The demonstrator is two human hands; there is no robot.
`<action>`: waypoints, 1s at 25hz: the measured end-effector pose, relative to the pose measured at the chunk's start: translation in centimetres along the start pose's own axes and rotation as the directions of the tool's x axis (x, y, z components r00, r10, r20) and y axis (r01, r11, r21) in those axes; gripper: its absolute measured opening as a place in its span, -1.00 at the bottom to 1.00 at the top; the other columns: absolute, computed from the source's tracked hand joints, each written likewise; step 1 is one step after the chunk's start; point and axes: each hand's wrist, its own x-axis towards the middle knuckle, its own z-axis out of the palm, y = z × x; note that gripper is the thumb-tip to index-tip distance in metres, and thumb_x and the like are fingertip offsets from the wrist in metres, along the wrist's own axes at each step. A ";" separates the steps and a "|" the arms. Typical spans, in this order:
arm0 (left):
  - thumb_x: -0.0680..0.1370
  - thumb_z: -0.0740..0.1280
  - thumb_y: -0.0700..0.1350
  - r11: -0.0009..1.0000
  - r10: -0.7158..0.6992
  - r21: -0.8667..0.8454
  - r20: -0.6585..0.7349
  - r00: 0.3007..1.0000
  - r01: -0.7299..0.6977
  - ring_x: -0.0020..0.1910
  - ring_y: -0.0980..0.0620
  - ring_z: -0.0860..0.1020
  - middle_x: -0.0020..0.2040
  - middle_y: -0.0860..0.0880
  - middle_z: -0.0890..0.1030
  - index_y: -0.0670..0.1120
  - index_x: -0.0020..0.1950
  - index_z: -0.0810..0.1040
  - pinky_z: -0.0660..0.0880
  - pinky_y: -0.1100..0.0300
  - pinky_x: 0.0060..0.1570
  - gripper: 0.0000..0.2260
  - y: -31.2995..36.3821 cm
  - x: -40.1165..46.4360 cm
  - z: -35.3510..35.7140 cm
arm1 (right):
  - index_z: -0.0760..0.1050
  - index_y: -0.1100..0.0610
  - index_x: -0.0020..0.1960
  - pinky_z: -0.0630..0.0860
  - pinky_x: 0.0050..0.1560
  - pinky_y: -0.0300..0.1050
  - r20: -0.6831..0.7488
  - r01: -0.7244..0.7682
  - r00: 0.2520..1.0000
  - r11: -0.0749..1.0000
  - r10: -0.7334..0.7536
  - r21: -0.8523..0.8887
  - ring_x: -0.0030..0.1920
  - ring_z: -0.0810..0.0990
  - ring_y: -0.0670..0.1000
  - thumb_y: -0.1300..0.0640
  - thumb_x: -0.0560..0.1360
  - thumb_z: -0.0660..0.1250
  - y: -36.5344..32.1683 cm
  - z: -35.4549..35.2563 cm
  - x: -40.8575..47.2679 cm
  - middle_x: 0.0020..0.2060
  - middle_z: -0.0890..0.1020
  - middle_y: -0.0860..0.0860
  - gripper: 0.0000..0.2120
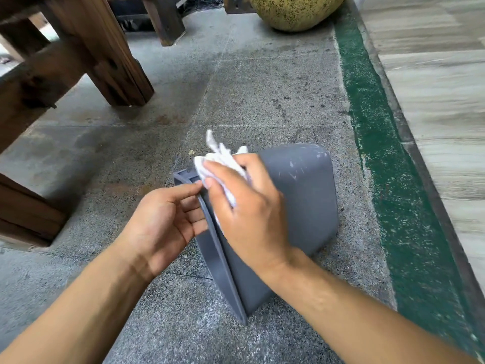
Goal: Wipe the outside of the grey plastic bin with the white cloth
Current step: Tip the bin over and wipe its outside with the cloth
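Lying on its side on a speckled concrete floor (pixel 249 82), a grey plastic bin (pixel 301 206) has its rim turned toward the person's left hand (pixel 168 222), whose thumb and curled fingers pinch that rim. The right hand (pixel 249 206) is closed around a crumpled white cloth (pixel 220 158) and presses it against the bin's outer wall near the rim. Dark wooden furniture legs (pixel 105 48) stand to the left; a speckled yellow pot (pixel 296 11) sits beyond, beside a green painted strip (pixel 372 122).

Outdoor patio: speckled concrete floor (pixel 249 82), timber bench legs (pixel 105 56), ceramic planter (pixel 296 11).
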 end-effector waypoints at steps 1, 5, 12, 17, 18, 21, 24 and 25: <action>0.42 0.35 -0.16 0.999 0.018 0.026 -0.003 1.000 -0.018 -0.31 -0.02 0.69 -0.23 -0.17 0.72 -0.21 -0.03 0.66 0.67 0.08 -0.15 -0.79 0.0 -0.1 0.2 | 0.69 0.08 0.18 0.63 -0.15 0.09 0.025 0.025 0.999 0.999 -0.025 -0.023 -0.04 0.66 0.11 0.13 0.58 0.39 -0.2 0.5 0.0 0.04 0.61 0.07 -0.79; 0.56 0.27 -0.21 0.996 0.036 0.083 -0.078 0.996 -0.029 -0.39 0.00 0.67 -0.32 -0.14 0.70 -0.19 -0.11 0.64 0.67 0.11 -0.29 -0.84 0.0 -0.2 0.3 | 0.69 0.05 0.16 0.62 -0.28 0.11 0.059 0.089 0.995 0.984 -0.080 -0.156 -0.12 0.66 0.14 0.08 0.59 0.36 0.6 1.3 -0.2 0.01 0.63 0.07 -0.79; 0.54 0.32 -0.20 0.959 0.155 0.262 -0.171 0.973 -0.107 -0.31 -0.10 0.56 -0.27 -0.24 0.62 -0.19 -0.23 0.66 0.58 0.06 -0.18 -0.82 -0.5 0.3 0.3 | 0.70 0.06 0.07 0.60 -0.30 0.09 0.027 0.136 0.991 0.947 -0.134 -0.291 -0.16 0.65 0.14 0.07 0.62 0.32 2.1 2.1 -0.1 -0.04 0.67 0.06 -0.82; 0.51 0.29 -0.33 0.938 0.170 0.328 -0.155 0.973 -0.111 -0.47 0.04 0.56 -0.37 -0.13 0.63 -0.24 -0.21 0.58 0.55 0.24 -0.43 -0.87 -0.5 0.6 0.0 | 0.71 0.06 -0.01 0.59 -0.31 0.08 -0.028 0.131 0.988 0.934 -0.149 -0.333 -0.22 0.63 0.13 0.10 0.61 0.33 3.4 1.9 0.3 -0.13 0.66 0.06 -0.83; 0.50 0.26 -0.36 0.940 0.170 0.323 -0.162 0.972 -0.111 -0.51 0.06 0.53 -0.43 -0.09 0.59 -0.18 -0.29 0.53 0.53 0.25 -0.45 -0.81 -0.5 0.7 0.0 | 0.71 0.06 -0.02 0.59 -0.32 0.08 -0.039 0.121 0.989 0.934 -0.143 -0.337 -0.23 0.63 0.13 0.11 0.59 0.35 3.6 1.9 0.3 -0.14 0.65 0.06 -0.85; 0.42 0.22 -0.39 0.942 0.173 0.317 -0.189 0.967 -0.107 -0.49 0.02 0.40 -0.40 -0.09 0.41 -0.10 -0.37 0.42 0.48 0.27 -0.49 -0.76 -0.5 0.8 -0.3 | 0.71 0.07 -0.04 0.59 -0.33 0.07 -0.056 0.109 0.989 0.930 -0.137 -0.351 -0.24 0.63 0.15 0.14 0.56 0.38 4.3 1.7 0.3 -0.16 0.65 0.08 -0.87; 0.32 0.25 -0.34 0.936 0.167 0.339 -0.194 0.967 -0.094 -0.45 -0.01 0.36 -0.29 -0.13 0.32 -0.10 -0.39 0.40 0.49 0.26 -0.47 -0.83 -0.5 0.9 -0.5 | 0.72 0.07 -0.05 0.59 -0.34 0.06 -0.071 0.093 0.989 0.925 -0.128 -0.368 -0.26 0.62 0.15 0.15 0.55 0.39 5.3 1.2 0.4 -0.18 0.64 0.09 -0.88; 0.31 0.25 -0.35 0.933 0.166 0.348 -0.189 0.968 -0.093 -0.47 0.01 0.35 -0.28 -0.13 0.29 -0.10 -0.39 0.38 0.48 0.27 -0.48 -0.83 -0.5 0.9 -0.6 | 0.72 0.07 -0.06 0.59 -0.34 0.06 -0.078 0.085 0.989 0.924 -0.122 -0.374 -0.27 0.62 0.16 0.14 0.55 0.39 5.6 1.1 0.5 -0.19 0.64 0.09 -0.88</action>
